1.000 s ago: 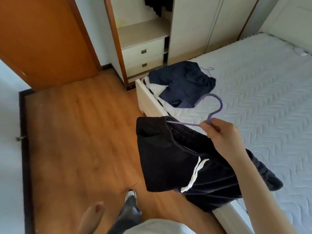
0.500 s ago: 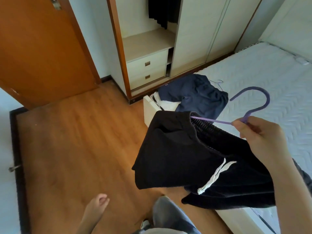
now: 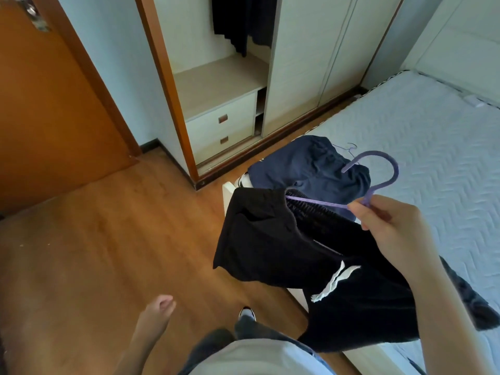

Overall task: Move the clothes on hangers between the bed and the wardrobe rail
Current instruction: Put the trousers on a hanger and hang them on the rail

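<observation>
One pair of black shorts [image 3: 270,239] hung on a purple hanger [image 3: 394,174], middle right, pinched by right hand [image 3: 389,234] | left hand [image 3: 159,312] loose, empty, bottom | blue clothes [image 3: 303,163] lay on bed [image 3: 433,147], not moved yet | dark clothes [image 3: 232,20] hung in wardrobe [image 3: 311,63], top

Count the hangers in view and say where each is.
2. The purple hanger with the black shorts is gripped by the right hand. A thin hanger hook pokes out beside the navy garment on the bed. Any holding the dark clothes in the wardrobe are hidden.
</observation>
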